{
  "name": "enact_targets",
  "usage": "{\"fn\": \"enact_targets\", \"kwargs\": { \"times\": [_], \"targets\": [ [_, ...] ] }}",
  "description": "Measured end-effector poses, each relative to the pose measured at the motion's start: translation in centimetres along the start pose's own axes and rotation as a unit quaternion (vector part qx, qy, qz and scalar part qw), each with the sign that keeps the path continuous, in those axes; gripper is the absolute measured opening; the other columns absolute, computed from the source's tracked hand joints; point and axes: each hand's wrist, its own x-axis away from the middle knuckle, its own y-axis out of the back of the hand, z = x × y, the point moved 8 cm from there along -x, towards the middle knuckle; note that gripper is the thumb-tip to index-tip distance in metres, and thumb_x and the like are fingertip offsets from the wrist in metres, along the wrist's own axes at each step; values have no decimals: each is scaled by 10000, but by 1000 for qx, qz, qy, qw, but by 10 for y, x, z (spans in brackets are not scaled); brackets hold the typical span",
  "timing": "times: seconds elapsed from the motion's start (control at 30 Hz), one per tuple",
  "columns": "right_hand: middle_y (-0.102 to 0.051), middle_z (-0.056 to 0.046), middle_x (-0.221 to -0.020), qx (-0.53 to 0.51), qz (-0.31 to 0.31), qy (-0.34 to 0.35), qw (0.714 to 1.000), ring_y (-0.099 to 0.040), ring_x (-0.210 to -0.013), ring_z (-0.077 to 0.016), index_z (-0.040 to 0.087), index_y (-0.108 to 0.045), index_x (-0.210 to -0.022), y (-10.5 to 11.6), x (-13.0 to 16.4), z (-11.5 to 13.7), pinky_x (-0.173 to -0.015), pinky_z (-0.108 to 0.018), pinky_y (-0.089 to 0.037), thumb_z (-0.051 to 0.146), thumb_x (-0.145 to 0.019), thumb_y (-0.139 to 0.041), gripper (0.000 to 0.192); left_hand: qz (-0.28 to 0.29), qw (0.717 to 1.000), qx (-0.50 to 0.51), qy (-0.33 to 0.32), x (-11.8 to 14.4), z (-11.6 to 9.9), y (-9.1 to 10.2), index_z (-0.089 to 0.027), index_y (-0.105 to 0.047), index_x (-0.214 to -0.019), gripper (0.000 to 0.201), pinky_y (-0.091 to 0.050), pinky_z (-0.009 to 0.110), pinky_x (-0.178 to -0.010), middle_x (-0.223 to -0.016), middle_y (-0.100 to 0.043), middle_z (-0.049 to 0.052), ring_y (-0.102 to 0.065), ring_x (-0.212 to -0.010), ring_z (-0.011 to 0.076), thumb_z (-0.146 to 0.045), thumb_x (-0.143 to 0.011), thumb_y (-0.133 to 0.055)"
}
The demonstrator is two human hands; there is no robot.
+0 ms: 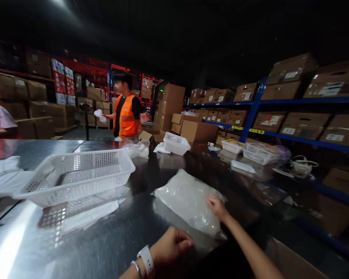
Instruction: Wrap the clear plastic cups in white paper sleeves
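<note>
A clear plastic bag [189, 197] with whitish contents lies flat on the dark, shiny table [142, 217] in front of me. My right hand [217, 206] has its fingers curled against the bag's right side, seemingly pinching the plastic there. Just off the bag's near edge is my left hand [176, 243], closed, thumb against the curled fingers, with nothing visible in it. A white watch [146, 259] and a bracelet circle the left wrist.
A white perforated basket [84, 174] stands left, with white cloths beside it. Smaller baskets [177, 143] [261, 154] sit farther back. A co-worker in an orange vest [128, 116] stands across the table. Blue shelving [253, 110] with cartons lines the right.
</note>
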Motion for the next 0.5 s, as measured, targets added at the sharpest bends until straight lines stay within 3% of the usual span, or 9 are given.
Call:
{"fn": "enact_targets", "kwargs": {
  "times": [0.1, 0.2, 0.27, 0.37, 0.5],
  "targets": [
    [-619, -79, -680, 55, 7, -43, 998, -602, -772, -228, 210, -560, -532, 23, -26, -23, -768, -358, -455, 172, -830, -515, 304, -185, 981, -50, -27, -2, 0, 49, -166, -692, -834, 313, -458, 418, -880, -862, -664, 105, -590, -876, 278, -430, -853, -523],
    [-671, -123, -954, 81, 0, -58, 995, -598, -997, -276, 176, -709, -829, 23, -29, -4, -893, -423, -439, 154, -855, -504, 208, -307, 948, -68, -54, 4, 3, 87, -175, -615, -1110, 348, -360, 463, -1050, -1154, -592, 130, -517, -1146, 318, -397, -850, -547],
    [-677, -99, -986, 70, 20, -36, 997, -604, -1003, -259, 194, -728, -912, 6, -17, 28, -918, -400, -458, 159, -857, -536, 203, -308, 945, -77, -75, 4, 5, 90, -184, -602, -1117, 392, -400, 441, -1014, -1117, -598, 104, -554, -1084, 311, -392, -789, -650],
    [-675, -87, -1021, 41, 40, -5, 998, -615, -1002, -248, 203, -728, -1019, -27, 14, 75, -915, -356, -498, 172, -817, -642, 222, -258, 959, -89, -78, -6, 8, 72, -189, -627, -991, 299, -453, 386, -899, -972, -623, 71, -595, -885, 265, -395, -782, -681],
    [-649, -113, -1096, -13, -20, -12, 1000, -608, -1051, -253, 168, -682, -1125, -45, 42, 90, -946, -378, -519, 152, -824, -634, 305, -228, 965, -112, -64, -32, 7, 47, -210, -576, -755, 118, -441, 336, -772, -785, -585, 29, -545, -728, 205, -298, -824, -613]
  ]
}}
